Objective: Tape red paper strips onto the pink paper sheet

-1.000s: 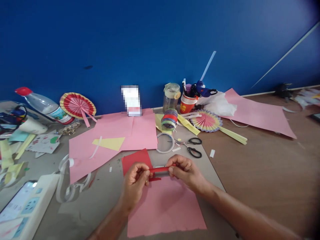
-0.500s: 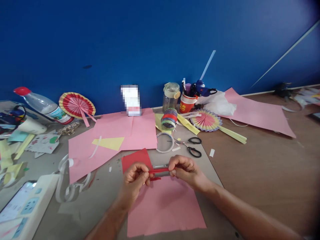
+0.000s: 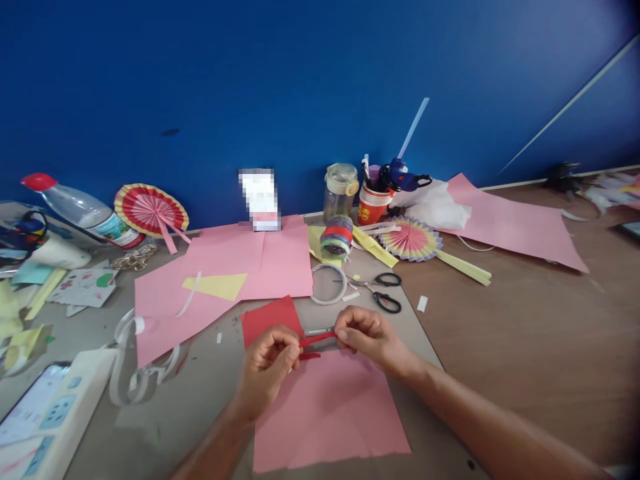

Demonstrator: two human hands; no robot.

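Note:
Between my two hands stretches a narrow red paper strip. My left hand pinches its left end, and my right hand pinches the right end between thumb and fingers. Both are raised over the upper edge of a pink paper sheet. A red paper piece lies just behind my left hand, and a small red scrap shows under the strip. Partly hidden behind the strip is a slim grey tool, perhaps a cutter or pen.
Scissors and a roll of white tape lie beyond my right hand. Further back stand a clear bottle and a red paper cup of tools. Folded paper fans lie about. A power strip sits at left.
The strip, level before, now slants up toward my right hand and looks slightly twisted. My right hand has shifted a little left and up. The whole view has moved slightly.

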